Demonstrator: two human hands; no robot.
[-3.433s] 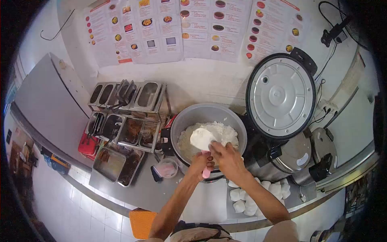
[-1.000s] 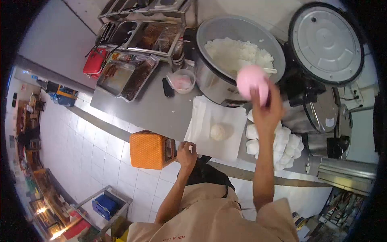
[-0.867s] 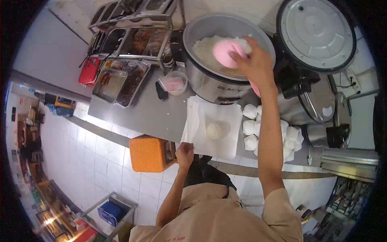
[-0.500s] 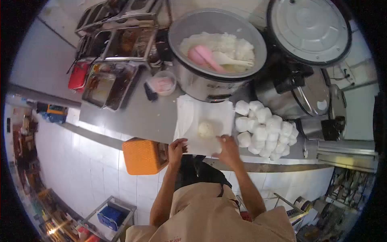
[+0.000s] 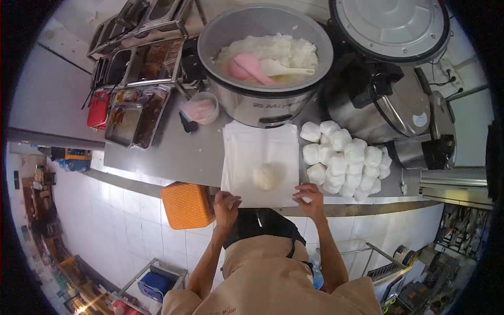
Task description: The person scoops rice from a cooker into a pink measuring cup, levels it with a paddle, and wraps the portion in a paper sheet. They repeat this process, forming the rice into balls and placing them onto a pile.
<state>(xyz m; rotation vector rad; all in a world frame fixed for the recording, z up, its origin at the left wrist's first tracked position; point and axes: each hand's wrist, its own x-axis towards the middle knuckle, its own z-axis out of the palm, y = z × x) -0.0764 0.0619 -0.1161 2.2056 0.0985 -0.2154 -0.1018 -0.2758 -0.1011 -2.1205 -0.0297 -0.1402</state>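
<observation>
A stack of white wrapping paper (image 5: 244,144) lies at the counter's front edge, with a round portion of rice (image 5: 264,177) on its top sheet. My left hand (image 5: 226,206) is closed at the sheet's near left corner, fingertips pinched on the paper. At the near right corner, my right hand (image 5: 311,200) pinches the paper edge between thumb and fingers. The rice sits between and a little beyond my hands, touched by neither. Just right of the paper is a heap of white wrapped bundles (image 5: 341,164).
Behind the paper stands a large rice cooker (image 5: 268,107) holding rice, a pink scoop (image 5: 247,65) and a white paddle (image 5: 286,70). Metal food trays (image 5: 125,123) and a plastic tub (image 5: 202,108) are at left. An orange stool (image 5: 186,206) stands below the counter.
My right hand has moved outward to the paper's near right corner and closed there. My left hand stays at the left corner. The whole view has shifted slightly.
</observation>
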